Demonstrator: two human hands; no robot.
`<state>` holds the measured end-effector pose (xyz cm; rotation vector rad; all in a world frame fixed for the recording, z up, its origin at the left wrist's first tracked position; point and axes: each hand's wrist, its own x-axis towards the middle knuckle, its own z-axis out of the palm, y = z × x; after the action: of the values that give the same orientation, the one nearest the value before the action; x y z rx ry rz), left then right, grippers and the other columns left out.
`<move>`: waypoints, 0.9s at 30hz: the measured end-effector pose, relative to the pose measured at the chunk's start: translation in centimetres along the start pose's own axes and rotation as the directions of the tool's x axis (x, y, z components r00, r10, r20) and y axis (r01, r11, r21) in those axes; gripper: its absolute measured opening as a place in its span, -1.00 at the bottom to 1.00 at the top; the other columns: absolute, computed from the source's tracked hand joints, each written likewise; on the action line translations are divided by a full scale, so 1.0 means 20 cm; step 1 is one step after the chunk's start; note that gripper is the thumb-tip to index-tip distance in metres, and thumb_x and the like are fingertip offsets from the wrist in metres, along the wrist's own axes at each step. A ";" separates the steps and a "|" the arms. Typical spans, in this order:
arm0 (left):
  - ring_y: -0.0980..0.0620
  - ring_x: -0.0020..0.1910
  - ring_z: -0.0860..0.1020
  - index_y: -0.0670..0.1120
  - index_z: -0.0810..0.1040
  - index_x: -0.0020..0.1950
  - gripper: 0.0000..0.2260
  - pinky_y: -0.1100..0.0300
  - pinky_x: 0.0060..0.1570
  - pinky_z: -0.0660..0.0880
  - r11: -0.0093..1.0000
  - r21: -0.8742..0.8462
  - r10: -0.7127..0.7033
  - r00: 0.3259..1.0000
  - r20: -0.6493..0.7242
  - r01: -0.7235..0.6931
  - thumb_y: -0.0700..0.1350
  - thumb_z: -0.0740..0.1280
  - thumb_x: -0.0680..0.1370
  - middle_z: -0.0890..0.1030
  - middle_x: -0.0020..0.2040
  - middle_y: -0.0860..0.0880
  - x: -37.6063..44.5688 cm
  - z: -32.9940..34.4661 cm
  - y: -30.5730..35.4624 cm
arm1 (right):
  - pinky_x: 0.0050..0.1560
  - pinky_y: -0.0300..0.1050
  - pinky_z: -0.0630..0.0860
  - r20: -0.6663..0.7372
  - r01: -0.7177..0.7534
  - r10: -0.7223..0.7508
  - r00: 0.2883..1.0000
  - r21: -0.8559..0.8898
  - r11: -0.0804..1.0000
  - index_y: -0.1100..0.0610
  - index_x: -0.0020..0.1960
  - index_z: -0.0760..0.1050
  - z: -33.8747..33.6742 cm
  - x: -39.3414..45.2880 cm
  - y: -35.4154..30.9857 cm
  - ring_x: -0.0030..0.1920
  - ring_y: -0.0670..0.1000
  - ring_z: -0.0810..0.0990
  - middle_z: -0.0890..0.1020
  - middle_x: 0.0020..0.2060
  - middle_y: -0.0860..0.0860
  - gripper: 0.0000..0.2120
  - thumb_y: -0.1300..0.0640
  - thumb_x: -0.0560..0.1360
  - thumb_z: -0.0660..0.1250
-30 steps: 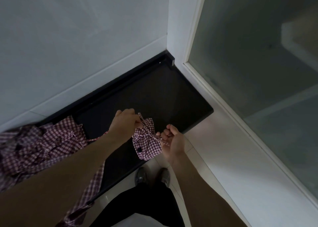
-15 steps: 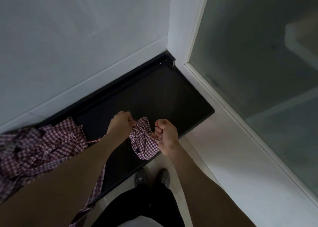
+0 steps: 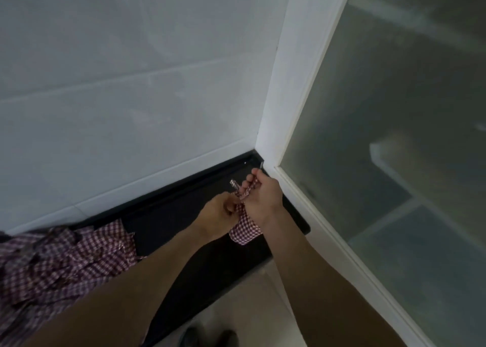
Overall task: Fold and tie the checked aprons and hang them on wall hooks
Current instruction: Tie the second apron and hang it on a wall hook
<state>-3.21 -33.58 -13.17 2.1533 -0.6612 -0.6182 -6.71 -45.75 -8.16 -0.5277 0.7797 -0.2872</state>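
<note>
**A:** Where is the apron being worked on?

**B:** The folded checked apron (image 3: 243, 227) hangs in the air over the black ledge (image 3: 168, 215), near the ledge's far end where it meets the white door frame (image 3: 292, 84). It is a small bundle, caught between the two hands.

**A:** And the fingers?

**B:** The left hand (image 3: 218, 215) has its fingers curled in, pinching the cloth at the bundle's top edge. The right hand (image 3: 263, 191) is closed round the apron's tie strap (image 3: 240, 190), which runs up from the bundle, with one short end poking out beside the fingertips. Whether a knot is already formed inside the grip cannot be told.

**A:** What does the next pull depend on?

**B:** By his reading, on the strap's line. Its long axis rises from the bundle toward the wall corner, so the bundle lies below and nearer the person than the right hand's fingers. The right hand is the one on the strap; the left sits lower, just beside the bundle, and would anchor it.

**A:** Anything else on the ledge?

**B:** A loose heap of checked aprons (image 3: 57, 262) lies at the ledge's near end, well apart from the hands. No wall hooks are in view.
</note>
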 end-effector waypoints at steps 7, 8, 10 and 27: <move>0.05 -0.05 0.56 -0.09 0.57 0.19 -0.78 0.15 0.02 0.55 0.959 0.052 0.281 0.926 -0.252 -0.277 -0.06 0.39 0.57 0.55 0.06 -0.03 0.12 -0.34 0.32 | 0.03 -0.06 0.54 0.281 0.171 -0.090 0.955 -0.279 0.945 0.25 -0.03 0.56 0.44 -0.30 -0.31 -0.12 0.09 0.62 0.64 -0.21 0.13 -0.88 0.23 0.61 0.27; 0.04 -0.08 0.54 -0.11 0.58 0.17 -0.79 0.16 -0.01 0.53 0.952 0.081 0.307 0.912 -0.270 -0.297 -0.07 0.40 0.57 0.53 0.04 -0.04 0.13 -0.38 0.37 | 0.06 -0.05 0.52 0.327 0.199 -0.090 0.941 -0.318 0.927 0.24 -0.05 0.56 0.49 -0.33 -0.35 -0.10 0.10 0.62 0.64 -0.18 0.13 -0.87 0.22 0.60 0.27; 0.05 -0.12 0.50 -0.13 0.56 0.11 -0.82 0.18 -0.07 0.49 0.926 0.115 0.377 0.887 -0.267 -0.359 -0.08 0.41 0.56 0.51 0.00 -0.02 0.12 -0.47 0.48 | 0.02 -0.07 0.49 0.411 0.261 -0.078 0.908 -0.411 0.873 0.23 -0.07 0.54 0.59 -0.40 -0.43 -0.07 0.09 0.61 0.63 -0.16 0.12 -0.85 0.18 0.60 0.26; -0.20 0.17 0.59 -0.13 0.51 0.30 -0.52 -0.21 0.16 0.55 0.783 -0.618 0.320 0.896 0.309 -0.066 0.13 0.33 0.49 0.58 0.26 -0.22 -0.02 -0.86 0.85 | 0.27 0.07 0.49 0.588 0.540 -0.014 0.808 -0.750 -0.382 0.24 0.21 0.58 1.06 -0.76 -0.89 0.14 0.02 0.57 0.62 0.15 0.07 -0.64 -0.02 0.60 0.31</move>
<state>2.73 -33.50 10.18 1.3521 -0.7707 -1.0133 -2.55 -46.81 23.15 -2.5307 0.2515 0.0922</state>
